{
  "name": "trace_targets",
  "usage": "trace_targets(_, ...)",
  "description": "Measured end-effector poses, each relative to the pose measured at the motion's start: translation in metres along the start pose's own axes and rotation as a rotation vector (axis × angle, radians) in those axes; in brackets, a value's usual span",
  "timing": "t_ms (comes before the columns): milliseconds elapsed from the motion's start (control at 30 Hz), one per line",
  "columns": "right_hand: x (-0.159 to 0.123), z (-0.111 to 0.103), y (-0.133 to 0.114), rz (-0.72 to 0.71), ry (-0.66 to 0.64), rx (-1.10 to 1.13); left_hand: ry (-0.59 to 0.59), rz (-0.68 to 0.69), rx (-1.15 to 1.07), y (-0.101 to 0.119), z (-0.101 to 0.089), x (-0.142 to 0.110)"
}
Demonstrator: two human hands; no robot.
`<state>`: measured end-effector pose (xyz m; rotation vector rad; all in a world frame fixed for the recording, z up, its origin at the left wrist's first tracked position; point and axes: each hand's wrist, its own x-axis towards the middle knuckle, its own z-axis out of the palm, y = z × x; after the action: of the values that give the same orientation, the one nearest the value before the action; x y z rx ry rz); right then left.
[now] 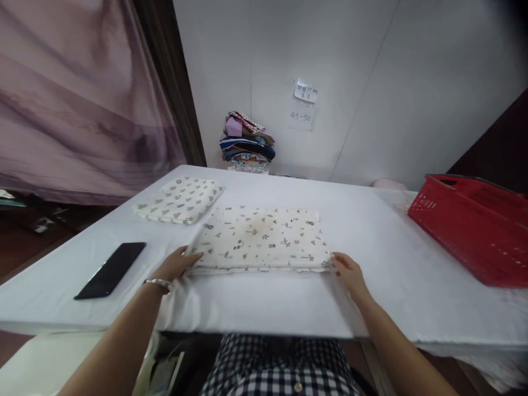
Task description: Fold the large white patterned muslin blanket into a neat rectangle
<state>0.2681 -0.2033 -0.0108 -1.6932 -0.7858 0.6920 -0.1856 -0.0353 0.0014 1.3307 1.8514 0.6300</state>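
A folded cream cloth (256,239) with small grey and brown prints lies flat on the white table, its long side toward me. At its near left corner is my left hand (175,264), closed on the edge with the thumb on top and the other fingers hidden beneath. My right hand (346,270) pinches the near right corner between thumb and fingers. Several layers show along the front edge. Behind and to the left rests a second folded cloth (181,199), white with grey cloud-like shapes, apart from both hands.
A black phone (110,270) lies on the table (264,308) at the left. On the right stands a red plastic basket (474,231). Folded textiles (247,140) are stacked beyond the far edge, against a wall with paper notes (305,92). A pinkish curtain (82,93) hangs left.
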Motion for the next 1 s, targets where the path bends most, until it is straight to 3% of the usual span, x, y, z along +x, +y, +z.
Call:
trace_targets(133, 0.006, -0.006, 0.004, 0.081, -0.044, -0.084, 0.106, -0.044, -0.061, 0.000, 0.006, -0.022)
trace_targets(300, 0.009, 0.006, 0.005, -0.046, -0.078, -0.154, 0.235, 0.028, 0.146, 0.006, 0.014, -0.036)
trace_targets(400, 0.011, 0.004, 0.009, -0.100, -0.066, -0.175, 0.321, 0.169, 0.289, 0.005, 0.020, -0.046)
trace_targets(500, 0.009, 0.000, 0.015, -0.107, -0.049, -0.083, 0.428, 0.417, 0.393, 0.005, 0.032, -0.061)
trace_targets(567, 0.006, -0.001, 0.017, -0.101, -0.048, 0.000, 0.389, 0.580, 0.449, 0.006, 0.044, -0.070)
trace_targets(667, 0.004, -0.001, 0.014, -0.077, -0.090, 0.113, 0.210, 0.706, 0.544, 0.009, 0.058, -0.074)
trace_targets(867, 0.006, -0.005, -0.005, -0.029, -0.112, 0.372, -0.003, 0.700, 0.589, 0.009, 0.054, -0.056)
trace_targets(1000, 0.006, -0.010, 0.004, 0.074, -0.170, 0.229, -0.015, 0.720, 0.589, 0.002, 0.041, -0.048)
